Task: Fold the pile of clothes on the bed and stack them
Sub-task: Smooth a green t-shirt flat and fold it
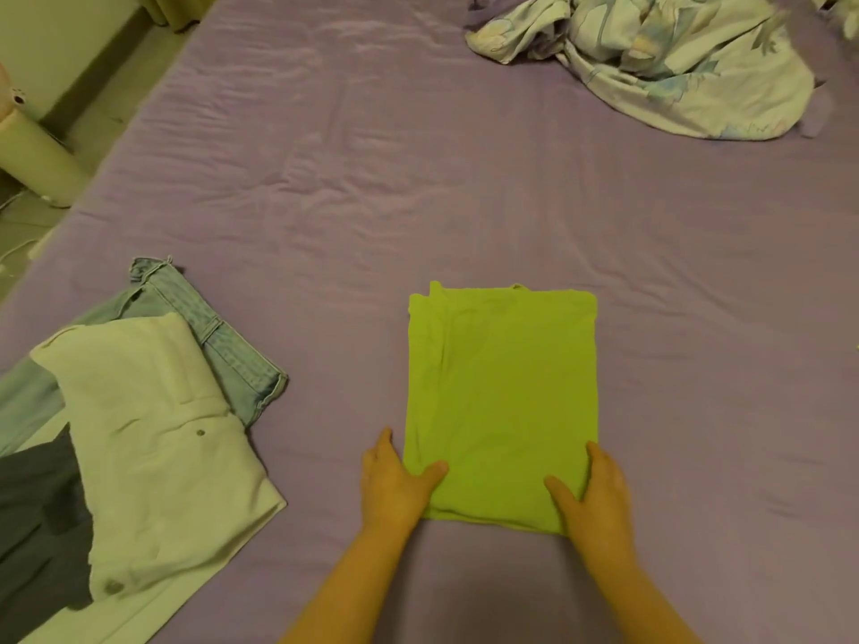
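A lime-green garment (499, 392) lies folded into a flat rectangle on the purple bed sheet (325, 178). My left hand (395, 483) holds its near left corner, thumb on top of the cloth. At the near right corner my right hand (597, 492) holds the cloth the same way, thumb on top. To the left lie folded clothes: a white garment (158, 439) on top of light blue jeans (223, 337), with a dark grey garment (37, 522) at the left edge.
A crumpled floral blanket (650, 58) lies at the far right of the bed. Beyond the bed's left edge are the floor and a pale cylindrical object (37, 155). A wide stretch of wrinkled sheet lies beyond the green garment.
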A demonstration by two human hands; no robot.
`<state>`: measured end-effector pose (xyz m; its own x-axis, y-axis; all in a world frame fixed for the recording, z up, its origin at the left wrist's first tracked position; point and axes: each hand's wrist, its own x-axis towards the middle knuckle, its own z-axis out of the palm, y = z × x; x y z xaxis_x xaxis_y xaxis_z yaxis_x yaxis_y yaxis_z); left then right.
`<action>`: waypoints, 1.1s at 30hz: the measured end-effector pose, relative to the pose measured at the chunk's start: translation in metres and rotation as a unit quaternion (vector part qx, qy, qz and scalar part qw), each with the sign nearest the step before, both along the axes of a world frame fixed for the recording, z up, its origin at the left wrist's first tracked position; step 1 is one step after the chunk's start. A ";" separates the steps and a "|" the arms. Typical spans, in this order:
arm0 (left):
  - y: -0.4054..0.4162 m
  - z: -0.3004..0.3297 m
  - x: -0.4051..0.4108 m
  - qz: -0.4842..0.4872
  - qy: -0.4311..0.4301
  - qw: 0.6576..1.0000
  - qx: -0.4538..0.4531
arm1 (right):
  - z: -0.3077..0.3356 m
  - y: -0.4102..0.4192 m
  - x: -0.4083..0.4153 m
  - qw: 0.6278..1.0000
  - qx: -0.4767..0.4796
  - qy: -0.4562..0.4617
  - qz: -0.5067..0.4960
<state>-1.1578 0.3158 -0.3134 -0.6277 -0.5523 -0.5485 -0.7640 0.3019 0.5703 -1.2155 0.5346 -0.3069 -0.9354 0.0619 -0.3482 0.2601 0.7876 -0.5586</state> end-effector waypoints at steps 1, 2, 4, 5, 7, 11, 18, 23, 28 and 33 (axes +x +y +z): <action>0.006 0.000 0.000 0.023 0.007 0.999 0.033 | -0.004 0.001 0.004 0.999 -0.030 -0.012 -0.036; 0.011 0.000 -0.001 0.047 0.008 0.997 0.068 | -0.006 0.002 0.008 0.994 -0.068 -0.023 -0.080; 0.020 0.003 0.000 0.098 0.013 0.986 0.135 | -0.006 0.006 0.013 0.973 -0.139 -0.067 -0.173; 0.022 0.006 0.003 0.124 0.023 0.977 0.174 | -0.004 0.011 0.015 0.961 -0.170 -0.091 -0.197; 0.025 0.015 0.017 0.154 0.027 0.958 0.240 | 0.005 0.026 0.021 0.948 -0.216 -0.125 -0.199; 0.039 0.047 0.064 0.156 -0.026 0.936 0.313 | 0.039 0.061 0.053 0.926 -0.269 -0.179 -0.197; 0.083 0.113 0.168 0.320 -0.106 0.777 0.531 | 0.101 0.112 0.142 0.789 -0.401 -0.325 -0.333; 0.087 0.119 0.157 0.442 -0.014 0.670 0.596 | 0.116 0.098 0.124 0.651 -0.535 -0.352 -0.408; 0.078 0.090 0.075 0.463 0.074 0.651 0.597 | 0.096 0.062 0.059 0.593 -0.610 -0.310 -0.425; 0.065 0.067 0.022 0.396 0.106 0.722 0.557 | 0.058 0.045 0.009 0.703 -0.535 -0.292 -0.366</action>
